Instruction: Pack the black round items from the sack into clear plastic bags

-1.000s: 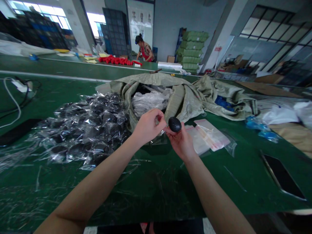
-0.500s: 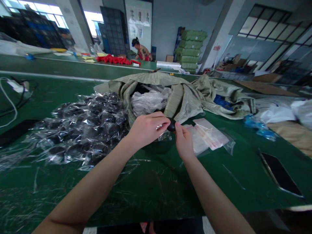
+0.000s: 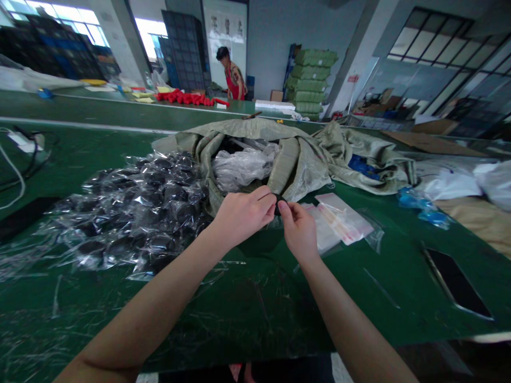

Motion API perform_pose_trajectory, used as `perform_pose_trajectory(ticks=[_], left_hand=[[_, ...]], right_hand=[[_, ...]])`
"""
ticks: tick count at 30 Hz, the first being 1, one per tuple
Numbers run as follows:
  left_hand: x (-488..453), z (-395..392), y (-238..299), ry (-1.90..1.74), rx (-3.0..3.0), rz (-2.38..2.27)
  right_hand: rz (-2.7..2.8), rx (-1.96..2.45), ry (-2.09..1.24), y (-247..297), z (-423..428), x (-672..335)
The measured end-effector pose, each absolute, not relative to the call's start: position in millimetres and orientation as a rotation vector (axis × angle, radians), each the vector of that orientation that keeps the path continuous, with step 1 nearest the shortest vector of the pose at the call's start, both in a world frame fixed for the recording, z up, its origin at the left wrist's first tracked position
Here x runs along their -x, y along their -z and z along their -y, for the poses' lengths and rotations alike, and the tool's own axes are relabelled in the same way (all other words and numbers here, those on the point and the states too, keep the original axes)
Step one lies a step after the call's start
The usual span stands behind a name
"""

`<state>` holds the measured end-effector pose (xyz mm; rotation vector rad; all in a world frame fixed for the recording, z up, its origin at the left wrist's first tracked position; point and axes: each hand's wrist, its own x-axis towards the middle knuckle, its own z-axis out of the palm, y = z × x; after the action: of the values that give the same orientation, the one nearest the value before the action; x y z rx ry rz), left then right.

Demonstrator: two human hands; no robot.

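Between my two hands is a small, rounded black piece, mostly covered by my fingers, so its exact kind does not show. My left hand is closed, its fingertips pinching the piece from the left. From the right, my right hand grips it between thumb and fingers. Just beyond my hands lies an opened grey-green woven sack with crumpled clear plastic inside. To the left is a heap of dark round pieces in clear bags. Flat clear plastic bags lie beside my right hand.
A phone lies on the green table at the right, and a dark flat object at the left near a white cable. Blue plastic scraps lie right of the sack. Across the tables a co-worker stands near red items.
My left fingers have closed further over the black piece, so less of it shows. A shiny bit at my left fingertips is no longer visible. The co-worker has straightened up.
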<state>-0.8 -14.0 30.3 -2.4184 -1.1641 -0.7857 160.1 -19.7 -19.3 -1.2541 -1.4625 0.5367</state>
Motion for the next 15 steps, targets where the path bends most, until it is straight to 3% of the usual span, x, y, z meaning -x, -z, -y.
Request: perform_pose_trajectory(ticks=[4,12,15], left_hand=[[-5.2,25.6,-38.1,0.703,2.592,1.273],[4.1,46.0,-41.7,0.115,3.224,0.948],[2.2,38.9,-39.2,0.170,3.161,1.150]], right_hand=[[1.425,1.241,-0.557,15.1,16.5,-162.6],[1.308,1.226,-0.599,21.4,3.0,-173.3],[1.231,1.127,-0.740,25.2,1.3,-172.9]])
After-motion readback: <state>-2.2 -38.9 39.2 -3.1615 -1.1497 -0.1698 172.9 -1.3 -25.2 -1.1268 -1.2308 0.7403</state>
